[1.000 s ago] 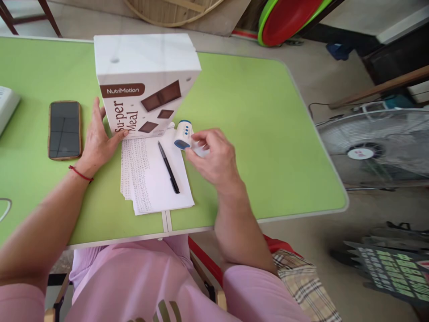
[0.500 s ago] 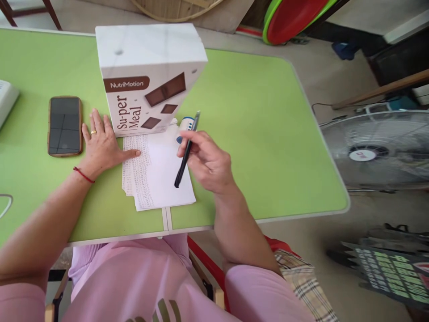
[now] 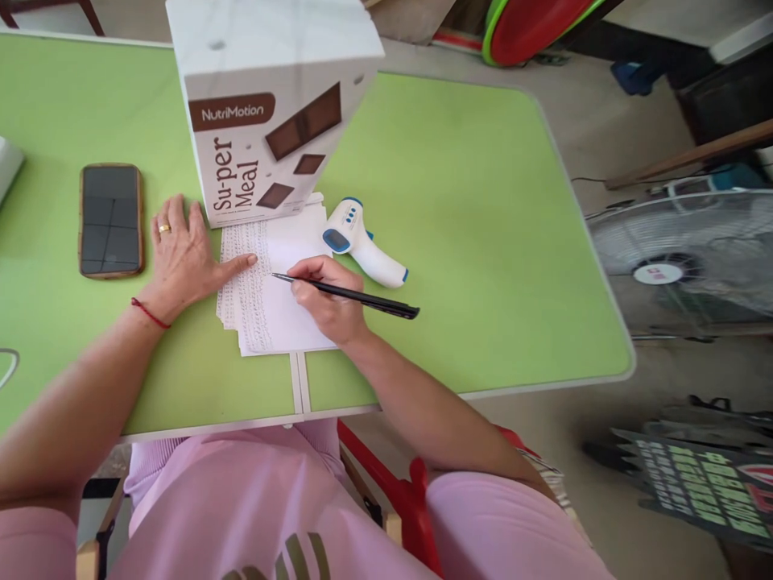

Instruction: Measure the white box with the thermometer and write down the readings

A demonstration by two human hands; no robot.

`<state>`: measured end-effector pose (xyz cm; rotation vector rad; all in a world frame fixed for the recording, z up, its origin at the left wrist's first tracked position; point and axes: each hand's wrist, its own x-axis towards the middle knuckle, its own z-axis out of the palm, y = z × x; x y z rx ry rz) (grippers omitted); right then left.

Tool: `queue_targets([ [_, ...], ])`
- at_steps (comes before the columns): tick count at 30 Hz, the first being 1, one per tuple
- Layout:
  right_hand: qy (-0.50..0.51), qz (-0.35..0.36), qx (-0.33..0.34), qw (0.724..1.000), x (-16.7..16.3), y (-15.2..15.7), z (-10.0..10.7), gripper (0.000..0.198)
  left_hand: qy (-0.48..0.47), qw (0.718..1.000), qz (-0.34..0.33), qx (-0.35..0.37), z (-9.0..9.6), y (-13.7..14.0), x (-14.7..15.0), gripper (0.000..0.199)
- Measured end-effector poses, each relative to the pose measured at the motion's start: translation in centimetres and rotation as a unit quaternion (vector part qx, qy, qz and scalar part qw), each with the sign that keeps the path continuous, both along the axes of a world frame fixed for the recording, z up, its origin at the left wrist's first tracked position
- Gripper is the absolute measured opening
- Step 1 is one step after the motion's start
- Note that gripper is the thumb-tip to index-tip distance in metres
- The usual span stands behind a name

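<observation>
My right hand (image 3: 331,300) grips a black pen (image 3: 362,298), its tip pointing left at the edge of the handwriting. Beneath it lie sheets of paper (image 3: 283,326), with dense written lines on the left part and blank white on the right. My left hand (image 3: 184,254) rests flat with fingers spread, the thumb on the paper and the other fingers on the green table. A white box marked NutriMotion (image 3: 241,173) stands upright at the far end of the sheets. Right of the paper lies a white and blue infrared thermometer (image 3: 362,242).
A phone in a brown case (image 3: 112,220) lies left of my left hand on the green table (image 3: 483,242). Part of a white object (image 3: 8,171) shows at the left edge. Beyond the table's right end stands a fan (image 3: 664,270).
My right hand has moved left and down to the paper, and the pen has swung from upright to pointing left. The thermometer is now uncovered. My left hand stays in place.
</observation>
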<state>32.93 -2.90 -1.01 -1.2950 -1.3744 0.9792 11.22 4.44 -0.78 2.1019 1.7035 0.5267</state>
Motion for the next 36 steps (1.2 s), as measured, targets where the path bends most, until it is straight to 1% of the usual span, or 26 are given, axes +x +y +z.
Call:
queue_targets([
  [3,-0.024,-0.016,0.002,1.0,-0.2,0.2,0.0,0.012,0.023,1.0,0.01,-0.007,0.4,-0.2,0.1,0.127],
  [6,-0.044,-0.033,0.004,0.998,-0.4,0.5,-0.3,0.012,0.042,0.999,-0.011,-0.005,0.2,-0.3,0.3,0.134],
  [9,-0.071,-0.041,0.03,0.996,-0.4,0.7,-0.9,0.013,0.049,0.998,-0.026,-0.003,-0.1,-0.4,0.2,0.137],
  [11,-0.09,-0.036,0.047,0.994,-0.4,0.7,-1.2,0.015,0.046,0.998,-0.03,-0.006,-0.3,-0.4,0.2,0.137],
  [14,-0.104,-0.02,0.053,0.993,-0.3,0.5,-1.4,0.016,0.034,0.999,-0.031,-0.007,-0.3,-0.4,0.2,0.137],
  [20,-0.086,0.001,0.057,0.995,-0.2,0.4,-1.3,0.014,0.027,0.999,-0.025,-0.025,-0.2,-0.5,0.5,0.14],
  [26,-0.107,-0.003,0.049,0.993,-0.2,0.4,-1.5,0.015,0.025,0.999,-0.026,-0.003,-0.6,-0.4,0.5,0.139],
  [30,-0.122,-0.001,0.079,0.989,-0.1,0.3,-1.7,0.012,0.031,0.999,-0.029,-0.009,-0.4,-0.5,0.6,0.14],
  [32,-0.119,0.005,0.1,0.988,-0.1,0.4,-1.8,0.01,0.051,0.998,-0.028,-0.021,0.1,-0.6,0.8,0.14],
  [36,-0.114,0.015,0.145,0.983,0.0,0.5,-2.1,0.01,0.09,0.995,-0.027,-0.033,0.8,-0.9,1.1,0.135],
])
